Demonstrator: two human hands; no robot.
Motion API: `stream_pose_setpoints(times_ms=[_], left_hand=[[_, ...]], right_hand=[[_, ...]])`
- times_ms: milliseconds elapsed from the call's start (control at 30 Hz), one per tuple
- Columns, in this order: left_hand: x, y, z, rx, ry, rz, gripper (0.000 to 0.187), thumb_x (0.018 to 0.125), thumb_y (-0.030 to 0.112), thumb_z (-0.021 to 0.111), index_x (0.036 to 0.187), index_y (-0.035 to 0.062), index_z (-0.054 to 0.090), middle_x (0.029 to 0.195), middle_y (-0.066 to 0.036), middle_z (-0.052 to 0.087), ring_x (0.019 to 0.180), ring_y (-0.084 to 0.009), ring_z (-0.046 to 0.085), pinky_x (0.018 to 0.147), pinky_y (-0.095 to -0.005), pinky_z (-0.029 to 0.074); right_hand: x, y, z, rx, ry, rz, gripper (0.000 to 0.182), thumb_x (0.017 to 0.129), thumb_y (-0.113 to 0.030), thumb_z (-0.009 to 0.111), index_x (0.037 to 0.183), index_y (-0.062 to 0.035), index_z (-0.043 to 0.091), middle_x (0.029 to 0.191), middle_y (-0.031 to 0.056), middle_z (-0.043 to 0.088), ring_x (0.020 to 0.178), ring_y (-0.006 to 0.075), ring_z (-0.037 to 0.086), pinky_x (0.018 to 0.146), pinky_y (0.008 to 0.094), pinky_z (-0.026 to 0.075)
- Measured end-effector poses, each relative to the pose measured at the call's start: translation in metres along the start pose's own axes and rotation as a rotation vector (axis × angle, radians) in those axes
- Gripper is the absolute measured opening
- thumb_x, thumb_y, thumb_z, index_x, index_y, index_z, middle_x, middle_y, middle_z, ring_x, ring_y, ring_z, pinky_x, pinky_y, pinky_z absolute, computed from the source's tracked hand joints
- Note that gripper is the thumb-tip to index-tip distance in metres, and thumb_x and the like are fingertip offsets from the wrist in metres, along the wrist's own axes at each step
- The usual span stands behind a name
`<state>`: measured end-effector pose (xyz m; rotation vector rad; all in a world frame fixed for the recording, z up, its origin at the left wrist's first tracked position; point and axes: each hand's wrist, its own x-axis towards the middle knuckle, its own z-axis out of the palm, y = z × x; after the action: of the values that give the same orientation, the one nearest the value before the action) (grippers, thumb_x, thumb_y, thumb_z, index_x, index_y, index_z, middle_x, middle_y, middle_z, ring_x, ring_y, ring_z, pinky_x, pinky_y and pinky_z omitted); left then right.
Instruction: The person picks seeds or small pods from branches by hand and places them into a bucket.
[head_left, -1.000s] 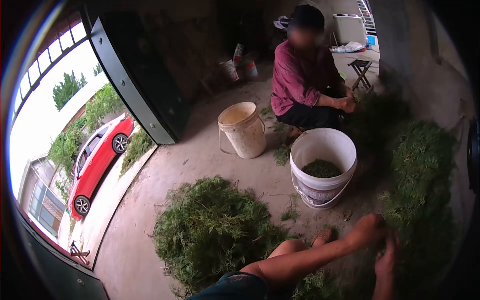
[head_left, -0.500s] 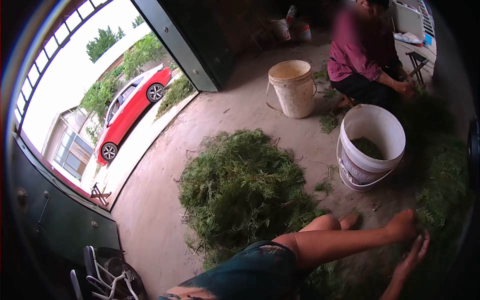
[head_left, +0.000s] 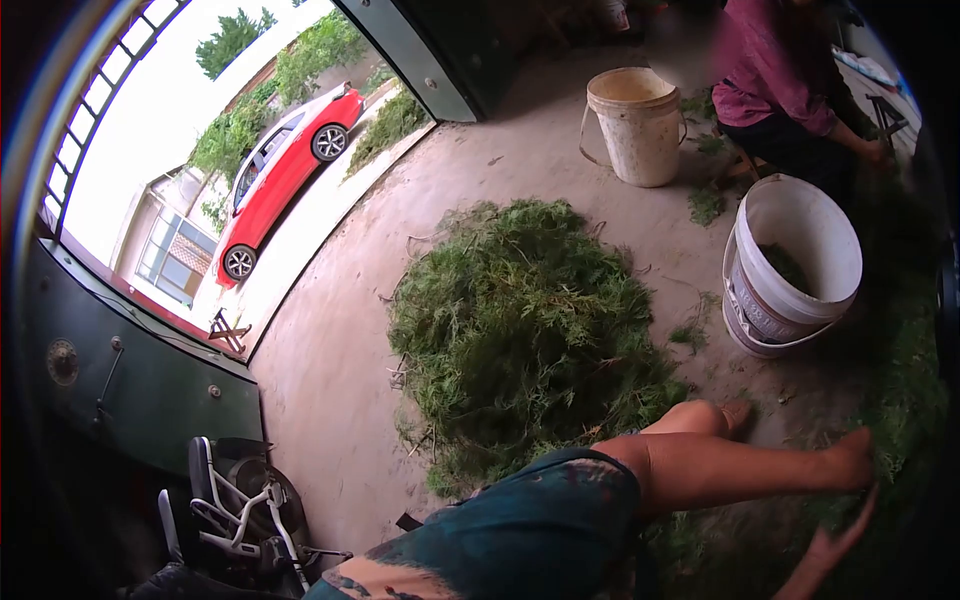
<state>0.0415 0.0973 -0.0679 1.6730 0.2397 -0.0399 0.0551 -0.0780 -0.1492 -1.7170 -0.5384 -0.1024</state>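
Observation:
My left hand [head_left: 848,462] is at the lower right with its fingers curled into a fist around what looks like an evergreen sprig, partly hidden in shadow. Just below it, my right hand [head_left: 836,543] reaches up with fingers stretched toward the left, its fingertips close to the fist. Dark greenery [head_left: 838,512] shows between the two hands. Beyond them, at the right edge, lie more evergreen branches [head_left: 905,420] in dim light. Above the hands stands a white bucket [head_left: 765,325] with some green clippings [head_left: 783,265] in it.
A large heap of evergreen branches [head_left: 520,340] covers the mid floor. Another person [head_left: 785,75] sits beyond the bucket, near a second, dirty white bucket [head_left: 640,140]. A scooter-like frame [head_left: 245,505] stands lower left. Through the doorway a red car [head_left: 265,210] is parked.
The view has shifted, so the heap, buckets and car appear further right or higher. My hands stay close together, the right fingers now more hidden beside the left fist.

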Motion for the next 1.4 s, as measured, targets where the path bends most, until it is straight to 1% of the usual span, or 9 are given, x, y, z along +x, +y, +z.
stream_pose_setpoints(times_ms=[67,200,267,300,467,600,900,1133,1400], left_hand=[[0.001,-0.005,0.005,0.053,0.018,0.028,0.031,0.071,0.013,0.054,0.095,-0.0079,0.055,0.094,-0.024,0.060,0.093,-0.0349,0.059,0.079,-0.0399,0.048],[-0.007,0.000,-0.005,0.080,-0.044,0.298,0.023,0.071,0.010,0.052,0.085,-0.0049,0.061,0.085,-0.026,0.062,0.085,-0.0378,0.060,0.075,-0.0418,0.048],[-0.009,0.014,-0.017,-0.161,-0.101,0.091,0.025,0.069,0.013,0.059,0.088,-0.0042,0.062,0.084,-0.022,0.063,0.083,-0.0275,0.061,0.073,-0.0369,0.048],[-0.004,0.018,-0.020,-0.196,-0.125,-0.072,0.030,0.069,0.014,0.062,0.092,-0.0045,0.062,0.087,-0.019,0.063,0.083,-0.0222,0.060,0.074,-0.0341,0.047],[-0.012,0.042,-0.026,-0.703,-0.311,-0.109,0.011,0.077,0.011,0.060,0.083,0.0024,0.058,0.064,0.000,0.052,0.055,-0.0103,0.050,0.050,-0.0256,0.043],[-0.018,0.042,0.003,-0.629,-0.269,-0.079,0.008,0.079,0.010,0.060,0.082,0.0042,0.057,0.065,0.000,0.051,0.056,-0.0062,0.046,0.052,-0.0193,0.037],[-0.042,0.045,0.059,-0.415,-0.308,0.118,0.016,0.081,0.016,0.062,0.088,0.0022,0.057,0.069,0.001,0.054,0.064,-0.0072,0.045,0.065,-0.0211,0.036],[-0.046,0.036,0.097,-0.375,-0.372,0.174,0.014,0.084,0.017,0.059,0.082,0.0045,0.054,0.067,0.002,0.051,0.063,-0.0057,0.043,0.062,-0.0200,0.035],[-0.027,0.032,0.102,-0.555,-0.331,-0.102,0.010,0.082,0.013,0.057,0.086,0.0060,0.052,0.070,-0.001,0.051,0.062,-0.0093,0.046,0.056,-0.0218,0.037]], right_hand=[[0.001,0.000,-0.004,-0.175,-0.040,-0.117,0.048,0.084,-0.014,0.049,0.129,0.0006,0.039,0.129,0.0145,0.042,0.119,0.0251,0.040,0.101,0.0356,0.029],[0.017,-0.060,0.025,0.357,0.312,0.478,0.043,0.086,-0.020,0.052,0.122,0.0021,0.046,0.123,0.0149,0.046,0.111,0.0225,0.046,0.096,0.0356,0.034],[0.010,-0.055,0.006,1.280,0.100,0.542,0.030,0.094,-0.023,0.039,0.108,0.0005,0.051,0.066,0.0007,0.048,0.047,0.0080,0.044,0.046,0.0225,0.038],[0.016,-0.088,0.009,1.648,-0.224,0.386,0.026,0.096,-0.021,0.034,0.105,-0.0022,0.049,0.055,-0.0047,0.035,0.033,0.0045,0.021,0.034,0.0200,0.021],[0.001,-0.111,-0.029,1.324,0.154,0.356,0.020,0.092,-0.024,0.043,0.095,-0.0081,0.055,0.067,0.0009,0.048,0.038,0.0038,0.033,0.034,0.0209,0.027],[-0.014,-0.130,-0.032,1.205,0.135,0.433,0.025,0.088,-0.032,0.053,0.075,-0.0106,0.051,0.068,0.0016,0.051,0.038,0.0042,0.035,0.033,0.0173,0.028],[-0.050,-0.151,-0.036,0.008,0.264,0.061,0.022,0.082,-0.018,0.062,0.094,-0.0004,0.056,0.069,0.0054,0.058,0.061,0.0143,0.056,0.055,0.0272,0.048],[-0.068,-0.145,-0.051,-0.354,0.318,0.016,0.017,0.080,-0.009,0.058,0.091,0.0027,0.054,0.076,0.0136,0.062,0.061,0.0219,0.060,0.056,0.0330,0.047],[-0.084,-0.167,-0.079,1.028,0.260,0.270,0.020,0.084,-0.021,0.052,0.089,-0.0020,0.049,0.063,0.0055,0.052,0.039,0.0049,0.033,0.033,0.0205,0.025]])
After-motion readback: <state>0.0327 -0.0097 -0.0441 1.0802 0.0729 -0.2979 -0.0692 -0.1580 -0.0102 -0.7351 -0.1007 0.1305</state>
